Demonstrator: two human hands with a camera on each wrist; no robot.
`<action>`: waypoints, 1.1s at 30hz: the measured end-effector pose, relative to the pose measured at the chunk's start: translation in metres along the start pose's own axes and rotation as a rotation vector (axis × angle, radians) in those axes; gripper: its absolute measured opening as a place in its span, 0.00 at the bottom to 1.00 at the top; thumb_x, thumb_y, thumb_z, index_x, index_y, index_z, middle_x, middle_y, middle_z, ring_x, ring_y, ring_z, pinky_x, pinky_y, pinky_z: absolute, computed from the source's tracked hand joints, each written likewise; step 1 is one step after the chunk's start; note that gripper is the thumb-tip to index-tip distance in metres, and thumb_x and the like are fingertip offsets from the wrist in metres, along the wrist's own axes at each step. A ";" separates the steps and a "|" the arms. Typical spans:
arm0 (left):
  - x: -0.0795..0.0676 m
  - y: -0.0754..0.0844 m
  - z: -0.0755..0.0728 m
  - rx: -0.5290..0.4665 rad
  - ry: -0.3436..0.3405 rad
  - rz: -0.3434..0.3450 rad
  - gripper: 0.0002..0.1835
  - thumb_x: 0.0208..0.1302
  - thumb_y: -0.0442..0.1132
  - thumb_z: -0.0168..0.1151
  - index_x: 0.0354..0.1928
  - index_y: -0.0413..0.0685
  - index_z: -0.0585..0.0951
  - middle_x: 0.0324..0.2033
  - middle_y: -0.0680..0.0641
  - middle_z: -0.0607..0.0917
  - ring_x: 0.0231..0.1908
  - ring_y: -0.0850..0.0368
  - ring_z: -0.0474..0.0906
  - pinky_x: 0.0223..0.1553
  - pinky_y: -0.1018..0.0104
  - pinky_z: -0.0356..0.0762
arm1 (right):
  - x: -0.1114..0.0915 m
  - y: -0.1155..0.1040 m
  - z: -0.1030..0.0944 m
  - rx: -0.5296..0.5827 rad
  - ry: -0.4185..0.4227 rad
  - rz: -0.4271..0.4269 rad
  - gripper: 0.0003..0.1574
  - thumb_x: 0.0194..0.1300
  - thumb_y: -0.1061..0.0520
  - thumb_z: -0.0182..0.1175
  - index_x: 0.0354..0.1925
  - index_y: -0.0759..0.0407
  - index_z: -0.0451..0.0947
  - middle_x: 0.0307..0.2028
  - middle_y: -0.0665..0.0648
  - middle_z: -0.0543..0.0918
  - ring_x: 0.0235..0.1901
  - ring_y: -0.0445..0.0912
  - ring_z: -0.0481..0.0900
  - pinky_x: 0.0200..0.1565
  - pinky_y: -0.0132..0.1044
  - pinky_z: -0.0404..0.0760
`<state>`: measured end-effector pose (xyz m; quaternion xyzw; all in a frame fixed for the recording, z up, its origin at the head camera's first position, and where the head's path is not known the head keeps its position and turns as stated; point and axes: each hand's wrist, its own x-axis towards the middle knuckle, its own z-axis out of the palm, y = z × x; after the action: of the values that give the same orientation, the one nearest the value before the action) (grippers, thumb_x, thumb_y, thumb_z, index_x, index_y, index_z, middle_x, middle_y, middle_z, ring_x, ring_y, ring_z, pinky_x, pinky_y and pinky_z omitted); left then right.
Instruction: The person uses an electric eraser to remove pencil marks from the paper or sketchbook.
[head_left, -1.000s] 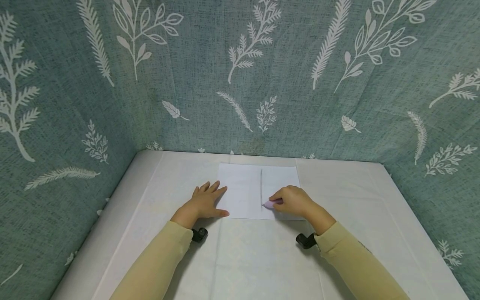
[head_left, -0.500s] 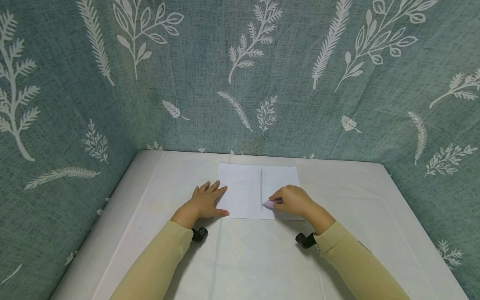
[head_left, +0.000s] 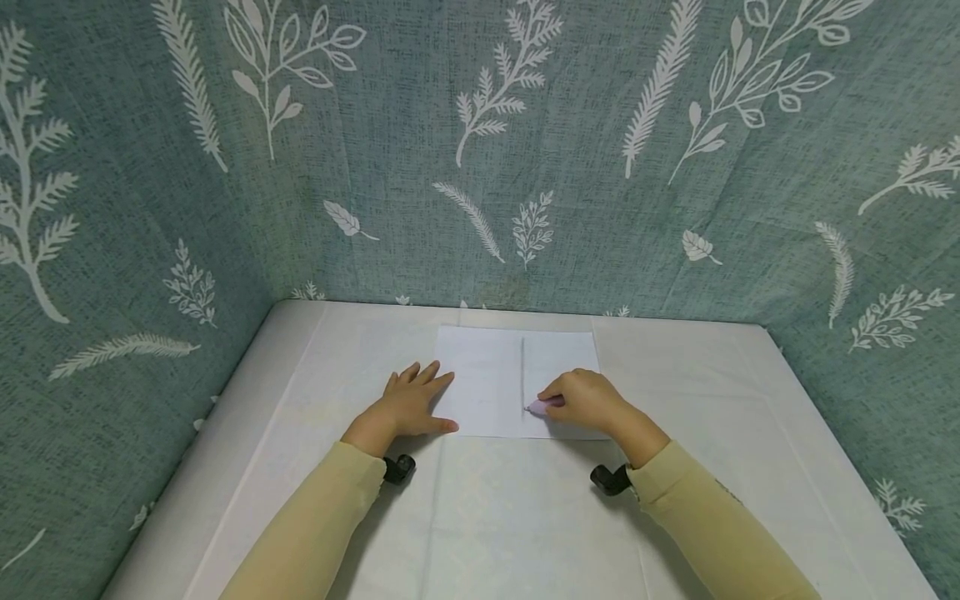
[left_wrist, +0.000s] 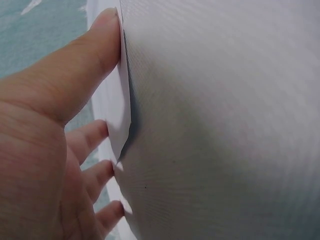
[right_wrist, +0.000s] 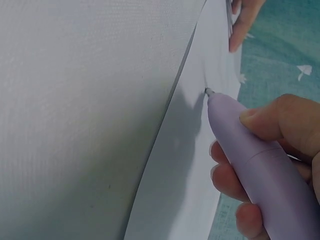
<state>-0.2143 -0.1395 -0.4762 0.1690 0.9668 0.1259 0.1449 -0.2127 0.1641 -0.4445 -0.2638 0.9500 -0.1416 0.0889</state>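
A white sheet of paper (head_left: 480, 375) lies on the table with a grey line (head_left: 522, 367) running up and down near its middle. My left hand (head_left: 408, 408) rests with spread fingers at the sheet's left edge. In the left wrist view, the thumb (left_wrist: 100, 42) lies on the paper's near corner, which lifts slightly. My right hand (head_left: 588, 402) grips a fat lavender pen-shaped tool (right_wrist: 245, 135) between thumb and fingers. Its small grey tip (right_wrist: 209, 92) is right at the lower part of the line, and the tool's rear end is hidden by the hand.
The table (head_left: 510, 525) wears a white cloth. Teal fabric with white leaf prints (head_left: 405, 150) closes off the back and both sides. A black wrist camera (head_left: 400, 469) sits at the left cuff, another wrist camera (head_left: 611, 480) at the right.
My right hand and the tool's tip have shifted very slightly away from me along the line. My left hand and the paper stay put.
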 end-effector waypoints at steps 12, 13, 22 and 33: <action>0.001 -0.003 0.002 0.017 -0.004 0.011 0.51 0.46 0.70 0.60 0.71 0.58 0.56 0.71 0.45 0.48 0.69 0.38 0.39 0.63 0.36 0.37 | 0.001 -0.001 0.001 -0.011 0.014 0.013 0.13 0.56 0.53 0.64 0.42 0.48 0.85 0.38 0.45 0.85 0.35 0.38 0.79 0.36 0.34 0.76; 0.001 -0.003 0.002 0.017 -0.004 0.011 0.51 0.46 0.70 0.60 0.71 0.58 0.56 0.71 0.45 0.48 0.69 0.38 0.39 0.63 0.37 0.37 | 0.002 -0.001 0.002 -0.006 0.015 0.010 0.13 0.56 0.53 0.64 0.42 0.49 0.85 0.38 0.45 0.85 0.36 0.39 0.79 0.37 0.34 0.76; 0.000 -0.002 0.001 0.008 -0.005 0.008 0.51 0.46 0.69 0.61 0.71 0.59 0.55 0.71 0.45 0.48 0.69 0.38 0.39 0.63 0.37 0.37 | 0.003 -0.002 0.001 -0.006 0.006 0.011 0.13 0.56 0.53 0.64 0.42 0.49 0.85 0.38 0.45 0.85 0.36 0.39 0.79 0.36 0.34 0.76; 0.001 -0.002 0.002 0.009 0.004 0.017 0.51 0.47 0.70 0.60 0.71 0.58 0.56 0.71 0.45 0.49 0.69 0.38 0.39 0.63 0.36 0.37 | 0.005 -0.004 0.000 -0.020 -0.001 0.008 0.13 0.56 0.52 0.64 0.42 0.49 0.85 0.37 0.45 0.85 0.35 0.40 0.79 0.37 0.35 0.76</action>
<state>-0.2154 -0.1408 -0.4790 0.1774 0.9661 0.1232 0.1414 -0.2148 0.1584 -0.4437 -0.2610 0.9523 -0.1314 0.0873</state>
